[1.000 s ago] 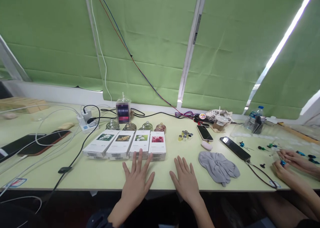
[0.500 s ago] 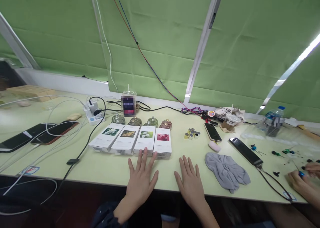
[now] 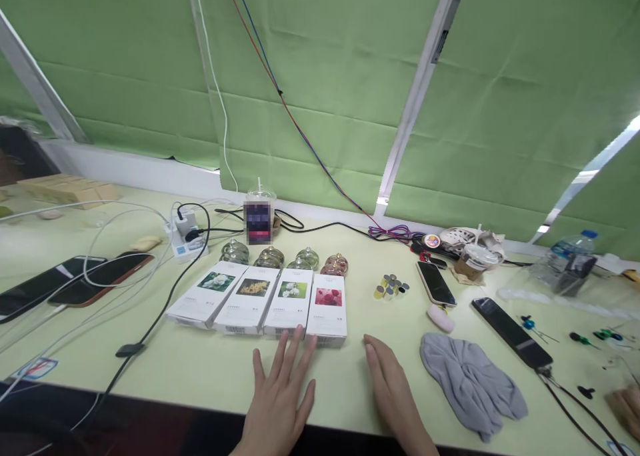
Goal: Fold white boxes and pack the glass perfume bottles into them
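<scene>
My left hand (image 3: 280, 396) lies open with fingers spread on the table, its fingertips at the near edge of the white boxes. Several boxes lie side by side, the rightmost box (image 3: 327, 313) printed with red flowers and the leftmost box (image 3: 205, 299) with white ones. Behind them stand several round ribbed glass jars, among them a pink jar (image 3: 336, 265) and a greenish one (image 3: 235, 252). My right hand (image 3: 395, 396) rests turned onto its side, fingers stretched and close together, with nothing visible in it. A cluster of small yellowish vials (image 3: 390, 288) stands beyond it.
Right of my right hand lie a grey cloth (image 3: 470, 379), a pink oval object (image 3: 441, 317) and phones, one phone (image 3: 513, 333) with a strap. At left, cables run from a power strip (image 3: 190, 248). A lidded cup (image 3: 260, 216) stands behind. Another person's hand (image 3: 625, 409) shows at far right.
My right hand has turned from palm down with spread fingers onto its side, fingers together. The left hand stays spread. The view has shifted, so the table items appear lower.
</scene>
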Available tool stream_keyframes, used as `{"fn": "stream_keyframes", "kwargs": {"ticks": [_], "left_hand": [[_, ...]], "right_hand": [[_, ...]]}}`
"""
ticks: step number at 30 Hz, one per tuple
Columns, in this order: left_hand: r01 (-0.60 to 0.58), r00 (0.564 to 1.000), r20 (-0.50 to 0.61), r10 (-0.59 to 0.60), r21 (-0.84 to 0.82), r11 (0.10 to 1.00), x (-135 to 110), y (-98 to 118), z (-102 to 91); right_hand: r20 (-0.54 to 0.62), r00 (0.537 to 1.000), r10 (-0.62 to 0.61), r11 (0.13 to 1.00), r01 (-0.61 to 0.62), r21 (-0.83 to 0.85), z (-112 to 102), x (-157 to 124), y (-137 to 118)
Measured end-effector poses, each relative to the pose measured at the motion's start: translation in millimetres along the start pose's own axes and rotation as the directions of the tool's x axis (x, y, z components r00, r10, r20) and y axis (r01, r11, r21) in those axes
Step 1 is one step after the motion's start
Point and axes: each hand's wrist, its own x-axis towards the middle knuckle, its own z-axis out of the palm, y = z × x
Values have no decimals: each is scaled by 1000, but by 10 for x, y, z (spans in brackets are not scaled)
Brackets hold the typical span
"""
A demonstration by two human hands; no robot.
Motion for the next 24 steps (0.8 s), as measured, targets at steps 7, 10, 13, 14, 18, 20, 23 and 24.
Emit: {"fn": "stream_keyframes", "kwargs": {"ticks": [7,10,13,14,18,20,23,24], "left_hand": [[-88,996,-9,89,55,995,-13,-76,66],[-115,992,-53,118,63,991,-9,-108,113],[-125,988,-83,130,59,990,-2,-127,142],[-130,987,-87,135,58,990,-1,-132,145],[-142,986,-82,146,50,989,3,-141,128],[-134,988,-73,136,38,990,12,-140,114],[-108,993,-55,108,5,994,24,-120,110],[-97,994,-52,96,-11,995,22,-107,114]], "right_hand": [[23,1000,0,989,-3,151,190,232,-210],[3,999,-44,996,44,80,332,299,-295],[-18,999,-49,999,49,8,418,366,-352],[-24,999,-46,999,46,-3,432,384,-359],[-59,998,-36,999,36,6,453,419,-346],[-87,996,-36,999,37,7,461,413,-343],[-99,994,-40,999,40,2,465,391,-357],[-93,995,-41,999,42,6,457,387,-361]]}}
